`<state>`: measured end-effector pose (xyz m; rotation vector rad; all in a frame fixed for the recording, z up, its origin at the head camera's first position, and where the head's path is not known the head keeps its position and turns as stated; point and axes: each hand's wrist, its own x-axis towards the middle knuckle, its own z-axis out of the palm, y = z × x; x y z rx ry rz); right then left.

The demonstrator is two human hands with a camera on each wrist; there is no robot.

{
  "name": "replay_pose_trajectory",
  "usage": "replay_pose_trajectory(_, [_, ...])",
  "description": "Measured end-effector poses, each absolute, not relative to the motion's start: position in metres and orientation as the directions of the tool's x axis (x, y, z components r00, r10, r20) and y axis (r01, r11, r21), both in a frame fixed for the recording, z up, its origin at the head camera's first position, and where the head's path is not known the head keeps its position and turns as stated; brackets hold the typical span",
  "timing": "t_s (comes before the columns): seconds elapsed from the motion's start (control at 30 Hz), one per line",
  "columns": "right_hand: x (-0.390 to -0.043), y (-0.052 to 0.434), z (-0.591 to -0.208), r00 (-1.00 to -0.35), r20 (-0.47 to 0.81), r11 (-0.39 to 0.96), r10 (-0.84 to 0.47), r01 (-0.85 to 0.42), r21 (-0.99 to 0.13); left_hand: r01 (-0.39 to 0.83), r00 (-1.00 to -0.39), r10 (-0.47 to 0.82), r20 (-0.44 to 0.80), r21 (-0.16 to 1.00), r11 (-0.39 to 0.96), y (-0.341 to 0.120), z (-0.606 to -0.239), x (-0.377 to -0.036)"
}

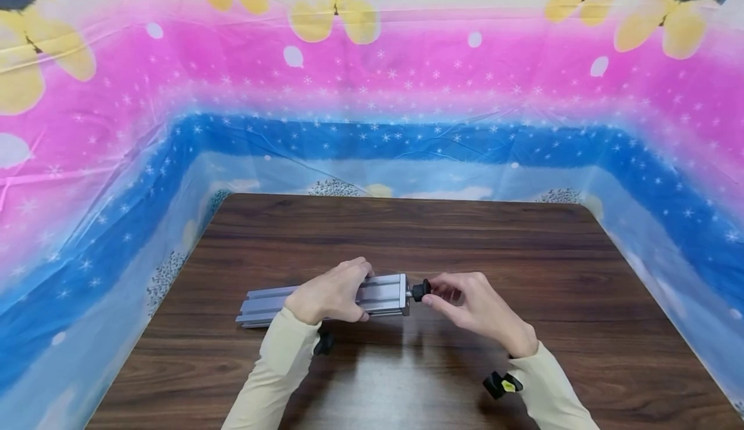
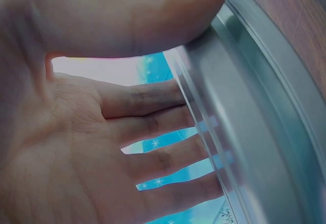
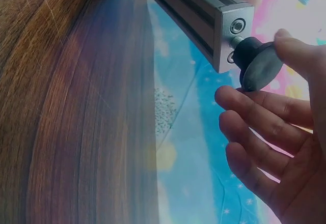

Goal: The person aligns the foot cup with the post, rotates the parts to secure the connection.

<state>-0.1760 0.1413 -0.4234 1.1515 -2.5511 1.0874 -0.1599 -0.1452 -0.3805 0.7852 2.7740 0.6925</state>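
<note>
A long silver aluminium extrusion [image 1: 383, 291] with grooves along its sides lies across the table. My left hand [image 1: 334, 291] grips it from above, the thumb on the near side and the fingers over the far side. From the end plate [image 3: 220, 40] a short threaded stud sticks out, bearing a black levelling foot [image 1: 421, 290] with a round flat base. My right hand [image 1: 476, 304] pinches the rim of this foot between thumb and index finger, the other fingers loosely bent below in the right wrist view. A socket-head screw [image 3: 238, 26] sits in the plate beside the stud.
The dark wood-grain table [image 1: 407, 230] has a printed pink and blue cloth [image 1: 372, 107] hanging around its back and sides. Black wrist devices [image 1: 501, 385] are worn under both pale sleeves.
</note>
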Motion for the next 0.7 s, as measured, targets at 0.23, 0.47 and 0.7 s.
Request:
replay_pose_trajectory(0.23, [-0.1759, 0.1386, -0.4258, -0.723, 0.381, 0.494, -0.576, -0.679, -0.543, 0.445, -0.850, 0.525, -0.045, 0.474, 0.760, -0.1445, -0.3816, -0.1592])
replay_pose_trajectory(0.47, [-0.1750, 0.1371, -0.4274, -0.746, 0.370, 0.540, -0.554, -0.660, -0.523, 0.442, -0.850, 0.525, -0.050, 0.476, 0.761, -0.1445, -0.3822, -0.1584])
replay_pose_trajectory(0.7, [-0.1728, 0.1411, -0.4267, -0.752, 0.360, 0.564, -0.553, -0.655, -0.502, 0.433, -0.852, 0.520, -0.058, 0.481, 0.763, -0.1461, -0.3822, -0.1582])
